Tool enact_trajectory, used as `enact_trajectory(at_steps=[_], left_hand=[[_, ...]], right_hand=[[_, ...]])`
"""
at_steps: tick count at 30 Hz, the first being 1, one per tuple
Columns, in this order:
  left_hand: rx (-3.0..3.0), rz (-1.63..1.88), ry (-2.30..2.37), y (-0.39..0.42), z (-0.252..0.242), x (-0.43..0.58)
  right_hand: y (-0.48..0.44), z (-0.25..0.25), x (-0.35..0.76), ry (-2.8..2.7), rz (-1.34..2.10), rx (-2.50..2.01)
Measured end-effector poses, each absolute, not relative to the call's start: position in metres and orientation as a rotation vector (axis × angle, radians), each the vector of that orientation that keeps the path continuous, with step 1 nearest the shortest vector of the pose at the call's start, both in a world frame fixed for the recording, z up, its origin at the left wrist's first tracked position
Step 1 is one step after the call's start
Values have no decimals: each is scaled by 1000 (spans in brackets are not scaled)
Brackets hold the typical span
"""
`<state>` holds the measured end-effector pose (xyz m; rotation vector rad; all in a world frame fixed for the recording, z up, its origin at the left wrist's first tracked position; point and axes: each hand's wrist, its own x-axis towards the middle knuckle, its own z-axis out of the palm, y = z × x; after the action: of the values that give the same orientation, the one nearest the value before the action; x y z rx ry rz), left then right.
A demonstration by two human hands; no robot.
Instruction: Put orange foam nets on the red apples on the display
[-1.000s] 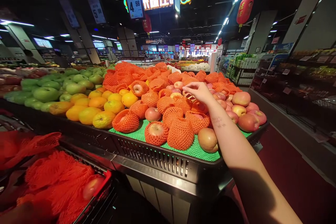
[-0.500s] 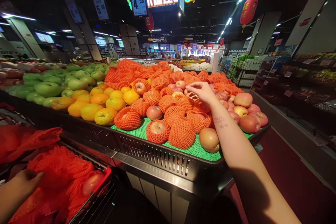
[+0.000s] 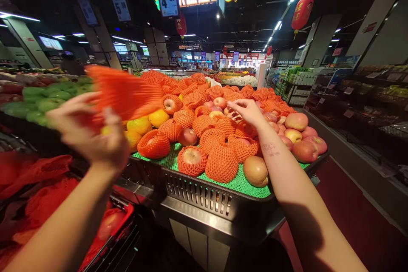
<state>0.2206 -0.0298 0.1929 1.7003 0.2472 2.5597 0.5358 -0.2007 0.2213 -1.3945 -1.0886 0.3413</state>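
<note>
My left hand (image 3: pixel 92 131) is raised at the left, smeared by motion, with its fingers closed around an orange foam net sleeve (image 3: pixel 126 93). The sleeve is stretched toward the right and looks limp. Over the middle of the display, my right hand (image 3: pixel 245 111) rests among the apples with its fingers extended and slightly curved; the undersides of the fingers are hidden. Around it are bare red apples (image 3: pixel 219 102) and apples in orange net sleeves (image 3: pixel 222 162). A brownish apple (image 3: pixel 255 171) sits near the right forearm.
A black crate edge (image 3: pixel 197 187) with green matting borders the apples. Oranges (image 3: pixel 139 126) and green fruit (image 3: pixel 54 102) lie to the left. A red-rimmed basket (image 3: pixel 127 214) at lower left holds red netting and fruit. Shelves (image 3: pixel 360 106) line the right side.
My left hand has risen from the basket at lower left to above the oranges, carrying the foam net sleeve. My right hand has stayed nearly in place.
</note>
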Motion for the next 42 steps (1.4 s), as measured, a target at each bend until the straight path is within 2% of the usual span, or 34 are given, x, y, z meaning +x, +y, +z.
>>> enact_trajectory(at_steps=[1,4,7,10,17,22,29,35,42], left_hand=[[1823,2552,30,-42,204,256],[2136,2006,-105,-85,225,351],[2344,1640,-33,-106,228,409],[2307,1385,102,-90,221,424],[1920,1287,264,-34,213,403],[1816,1104,161,-37,218,400],[1908,704,-85,-43,211,404],[1833,651,-251,-47,211,407],[1693,685,-132,-50,214,401]], right_hand=[[-201,222,537,-1059,410,-1363],[-200,223,537,-975,580,-1149],[-197,224,535,-929,580,-929],[-192,221,535,-935,617,-882],[-190,212,537,-965,748,-991],[-200,215,541,-863,669,-1169],[-206,216,532,-944,736,-1102],[-208,212,530,-1033,858,-1043],[-216,220,521,-1010,709,-966]])
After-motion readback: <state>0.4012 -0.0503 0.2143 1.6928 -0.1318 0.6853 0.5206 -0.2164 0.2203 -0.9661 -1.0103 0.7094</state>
